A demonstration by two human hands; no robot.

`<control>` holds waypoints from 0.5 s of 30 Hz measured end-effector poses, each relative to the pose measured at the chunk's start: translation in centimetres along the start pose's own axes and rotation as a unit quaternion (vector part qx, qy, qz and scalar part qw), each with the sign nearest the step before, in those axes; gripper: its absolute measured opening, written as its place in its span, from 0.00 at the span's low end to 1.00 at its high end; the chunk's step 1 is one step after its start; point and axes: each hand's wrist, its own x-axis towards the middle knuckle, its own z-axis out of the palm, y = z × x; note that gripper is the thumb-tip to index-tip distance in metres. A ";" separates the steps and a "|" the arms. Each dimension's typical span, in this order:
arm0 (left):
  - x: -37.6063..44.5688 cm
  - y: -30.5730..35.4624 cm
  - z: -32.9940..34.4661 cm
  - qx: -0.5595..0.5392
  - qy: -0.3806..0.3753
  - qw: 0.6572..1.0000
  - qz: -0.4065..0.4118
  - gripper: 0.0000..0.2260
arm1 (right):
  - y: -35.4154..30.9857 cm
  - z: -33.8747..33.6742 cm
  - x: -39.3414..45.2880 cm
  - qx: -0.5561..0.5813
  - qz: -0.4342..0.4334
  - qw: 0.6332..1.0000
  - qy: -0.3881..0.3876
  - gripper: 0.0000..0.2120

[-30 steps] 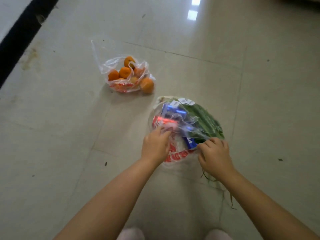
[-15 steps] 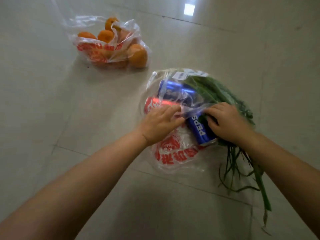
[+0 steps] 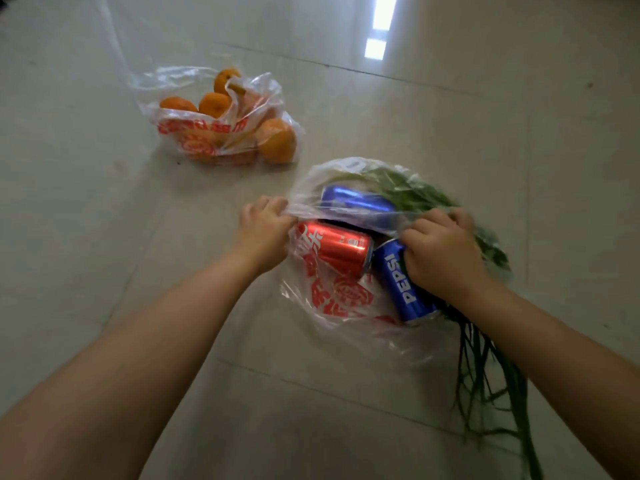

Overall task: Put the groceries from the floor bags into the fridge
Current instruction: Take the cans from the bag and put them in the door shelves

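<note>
Well, both hands, left (image 3: 265,225) and right (image 3: 438,247), grip the bag (image 3: 332,306) mouth wide, fingers clenched on plastic, so cans (image 3: 337,249) could probably roll out across the floor (image 3: 104,237).

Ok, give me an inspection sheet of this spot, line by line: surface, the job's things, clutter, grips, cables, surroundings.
Surface: pale tiled floor, glossy, with a window reflection at the top.
Job's things: near bag, clear with red print, holds a red can, a Pepsi can, a second blue can and greens whose stems trail out onto the floor. Far bag holds oranges.
Clutter: nothing seen.
Grips: left hand and right hand each pinch the near bag's plastic, pulling its mouth apart.
Cables: nothing seen.
Surroundings: fridge not in view; only floor shows.
</note>
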 end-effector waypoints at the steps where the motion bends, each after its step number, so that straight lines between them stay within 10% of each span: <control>1: -0.4 -0.3 0.5 -0.032 0.083 0.995 0.034 0.17 | -0.4 -0.3 -0.2 0.019 -0.010 1.000 0.021 0.12; 6: -1.6 -1.0 2.1 0.074 0.351 0.901 0.245 0.09 | -2.1 0.0 0.4 0.071 0.078 0.984 -0.145 0.17; 15: -0.1 0.9 0.0 0.086 0.066 0.982 0.155 0.15 | -4.7 0.1 0.2 0.036 0.134 0.966 -0.219 0.22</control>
